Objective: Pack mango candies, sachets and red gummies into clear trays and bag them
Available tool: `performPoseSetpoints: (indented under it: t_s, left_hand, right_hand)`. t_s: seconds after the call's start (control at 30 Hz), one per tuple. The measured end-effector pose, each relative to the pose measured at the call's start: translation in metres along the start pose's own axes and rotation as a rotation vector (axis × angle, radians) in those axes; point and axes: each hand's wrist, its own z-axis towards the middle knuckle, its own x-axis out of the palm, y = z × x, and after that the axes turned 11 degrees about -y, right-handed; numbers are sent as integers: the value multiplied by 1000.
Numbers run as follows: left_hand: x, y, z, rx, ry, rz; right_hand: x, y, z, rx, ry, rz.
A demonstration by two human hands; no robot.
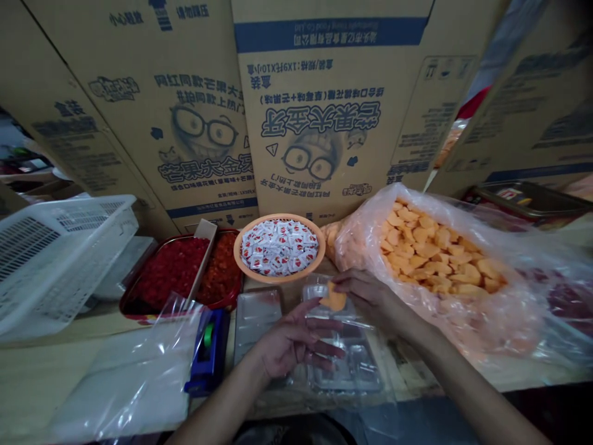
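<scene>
My right hand (pixel 370 300) pinches an orange candy piece (pixel 336 298) between thumb and fingers, above a clear plastic tray (pixel 343 377) with moulded compartments. Fingers spread, my left hand (pixel 296 343) is over the tray's left side. Its index fingertip is at the candy's left edge; whether it touches cannot be made out. Left of that hand lies another clear tray (pixel 257 315). To the right, a large open plastic bag (pixel 491 334) holds many similar orange candy pieces (pixel 435 253).
An orange bowl (pixel 238 253) holds small white packets. A red tin (pixel 125 303) with red pieces, split by a cardboard strip (pixel 204 247), stands left of it. A blue tape dispenser (pixel 210 355), plastic bags (pixel 125 377) and white basket (pixel 88 253) are farther left. Printed cartons (pixel 319 74) stand behind.
</scene>
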Motion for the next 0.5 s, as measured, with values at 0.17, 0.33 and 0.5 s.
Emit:
performPoseSetpoints:
  t_s: [0.17, 0.33, 0.5]
  left_hand:
    - [-5, -1, -3, 2, 3, -12]
    - [-8, 0, -5, 6, -66, -9]
    - [-9, -3, -8, 31, -140, 14]
  right_hand:
    - [0, 3, 5, -182, 75, -33]
    - [-10, -9, 2, 68, -113, -184]
    - [-50, -77, 4, 718, -478, -521]
